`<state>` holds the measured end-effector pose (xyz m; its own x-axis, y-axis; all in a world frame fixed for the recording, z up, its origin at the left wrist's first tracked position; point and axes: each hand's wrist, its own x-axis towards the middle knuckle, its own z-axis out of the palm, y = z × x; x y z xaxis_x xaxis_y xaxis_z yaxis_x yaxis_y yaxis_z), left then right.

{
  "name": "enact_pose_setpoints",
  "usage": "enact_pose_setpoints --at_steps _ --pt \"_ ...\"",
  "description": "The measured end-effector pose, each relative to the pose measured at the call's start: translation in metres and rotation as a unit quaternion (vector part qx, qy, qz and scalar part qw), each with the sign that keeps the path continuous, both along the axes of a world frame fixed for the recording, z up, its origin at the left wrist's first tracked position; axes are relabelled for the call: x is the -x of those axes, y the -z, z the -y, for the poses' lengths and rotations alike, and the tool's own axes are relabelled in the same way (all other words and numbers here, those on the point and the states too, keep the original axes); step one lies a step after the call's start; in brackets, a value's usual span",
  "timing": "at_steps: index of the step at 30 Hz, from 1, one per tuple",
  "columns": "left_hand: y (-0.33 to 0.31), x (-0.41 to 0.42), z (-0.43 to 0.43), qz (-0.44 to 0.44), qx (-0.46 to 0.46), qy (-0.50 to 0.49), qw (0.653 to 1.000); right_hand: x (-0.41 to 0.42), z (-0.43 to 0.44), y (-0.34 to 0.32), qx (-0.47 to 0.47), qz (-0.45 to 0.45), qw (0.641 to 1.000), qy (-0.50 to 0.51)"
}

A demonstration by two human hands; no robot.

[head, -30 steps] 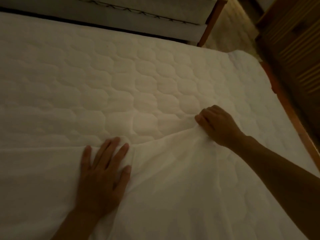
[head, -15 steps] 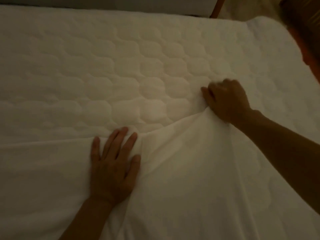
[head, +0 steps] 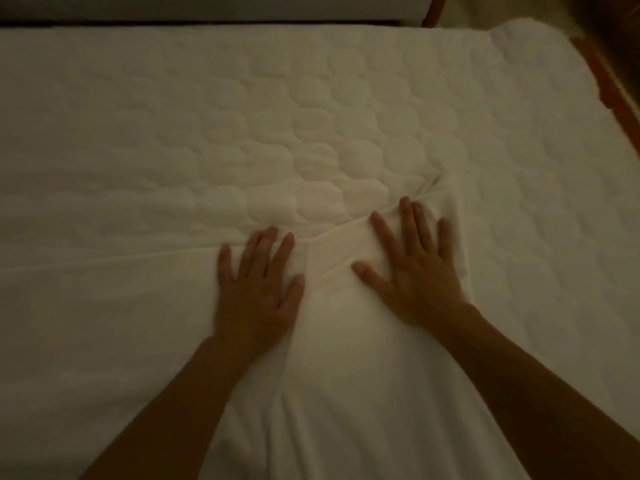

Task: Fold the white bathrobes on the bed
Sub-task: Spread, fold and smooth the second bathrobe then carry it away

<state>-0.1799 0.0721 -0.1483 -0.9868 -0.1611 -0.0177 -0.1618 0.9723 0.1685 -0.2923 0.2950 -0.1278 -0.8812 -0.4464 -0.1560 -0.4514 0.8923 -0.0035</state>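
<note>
**Both palms flat on white bathrobe, quilted bed**

Dim warm light, so we read detail loosely. Left to right:

Far left, we see the bathrobe (head: pixel 104 323) spread flat on the near half of the bed (head: pixel 242 116). Its far edge runs as a thin seam line from the left frame border toward the middle, roughly level, rising slightly to the right. So the visible long axis reads left-right across the bed; the cloth also runs off the bottom edge toward us. We cannot tell collar from hem, or which end points where.

Next, the left hand (head: pixel 258 292) lies palm down on the robe, just near the far edge. Fingers are straight and mildly spread, tips aimed away from us, thumb out to the right. It grips nothing, only presses.

Between the hands the robe edge kinks upward in a diagonal fold, and a crease runs down toward us.

Then the right hand (head: pixel 414 268), also palm down on the cloth, fingers splayed wider, thumb pointing left toward the other hand. It holds nothing. Beyond its fingertips the fabric bunches into a small raised wrinkle, the robe's farthest point.

Right of that, bare quilted mattress cover. At the far right we see a strip of wooden bed frame (head: pixel 609 81), reddish, running diagonally.
</note>
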Motion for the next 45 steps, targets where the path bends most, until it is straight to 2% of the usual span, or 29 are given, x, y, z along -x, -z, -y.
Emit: enact_pose_setpoints --at_steps 3,5,7,13,16,18,21,22,23,24,25,27,29,30,32,34,37,39,40,43,45 --pt "-0.013 -0.024 0.063 0.073 0.068 0.036 0.994 -0.001 -0.002 -0.008 0.006 0.006 1.000 0.022" --pt "-0.009 -0.050 0.134 0.070 0.100 -0.026 0.992 -0.001 -0.016 -0.002 0.027 0.013 0.994 0.101" --pt "-0.004 -0.077 0.192 0.071 0.091 -0.064 0.991 0.000 -0.026 0.012 0.035 0.033 0.984 0.171" --pt "-0.005 -0.086 0.209 0.006 0.067 -0.032 0.997 0.009 -0.024 0.011 0.005 0.043 0.980 0.196" --pt "-0.014 -0.115 0.240 0.052 0.114 0.043 0.991 0.006 -0.023 0.014 0.004 0.009 0.969 0.246" --pt "-0.020 -0.145 0.290 0.090 0.132 -0.013 0.987 0.004 -0.016 0.023 0.014 0.023 0.962 0.273" --pt "-0.031 -0.174 0.346 0.125 0.155 -0.226 0.954 0.016 -0.031 0.054 0.019 0.016 0.955 0.297" --pt "-0.036 -0.170 0.340 0.112 0.161 -0.268 0.943 0.010 -0.024 0.050 0.025 -0.006 0.959 0.284" --pt "-0.044 -0.162 0.321 0.078 0.164 -0.267 0.946 -0.004 -0.009 0.039 0.031 -0.026 0.962 0.270" --pt "-0.049 -0.157 0.295 0.038 0.156 -0.226 0.961 -0.028 0.016 0.018 0.035 -0.040 0.963 0.264" --pt "-0.048 -0.159 0.270 0.010 0.141 -0.149 0.979 -0.051 0.041 0.000 0.081 -0.056 0.959 0.267" --pt "-0.031 -0.187 0.236 0.025 0.110 0.008 0.994 -0.100 0.073 -0.020 0.126 -0.040 0.976 0.173" --pt "-0.011 -0.220 0.239 0.090 0.082 0.028 0.992 -0.162 0.056 -0.014 0.033 0.026 0.999 0.032" --pt "-0.005 -0.228 0.250 0.103 0.075 0.013 0.992 -0.173 0.036 -0.010 -0.015 0.056 0.998 0.005" --pt "0.001 -0.227 0.261 0.126 0.077 0.025 0.989 -0.172 -0.003 -0.007 -0.036 0.076 0.994 0.077" --pt "-0.011 -0.225 0.262 0.142 0.093 0.033 0.985 -0.164 -0.008 -0.011 -0.049 0.071 0.991 0.104" --pt "-0.027 -0.226 0.243 0.133 0.126 -0.021 0.983 -0.172 0.001 -0.025 -0.039 0.056 0.988 0.140" --pt "-0.037 -0.218 0.184 0.092 0.120 -0.067 0.986 -0.203 0.003 -0.036 0.005 0.046 0.990 0.135" --pt "-0.043 -0.209 0.135 0.065 0.096 -0.055 0.992 -0.223 0.003 -0.037 0.022 0.045 0.991 0.123" --pt "-0.057 -0.187 -0.043 -0.023 -0.028 0.085 0.996 -0.303 -0.029 -0.033 0.024 0.065 0.993 0.095" --pt "-0.051 -0.193 -0.114 0.016 -0.055 0.155 0.986 -0.353 -0.079 -0.028 0.008 0.090 0.988 0.122"
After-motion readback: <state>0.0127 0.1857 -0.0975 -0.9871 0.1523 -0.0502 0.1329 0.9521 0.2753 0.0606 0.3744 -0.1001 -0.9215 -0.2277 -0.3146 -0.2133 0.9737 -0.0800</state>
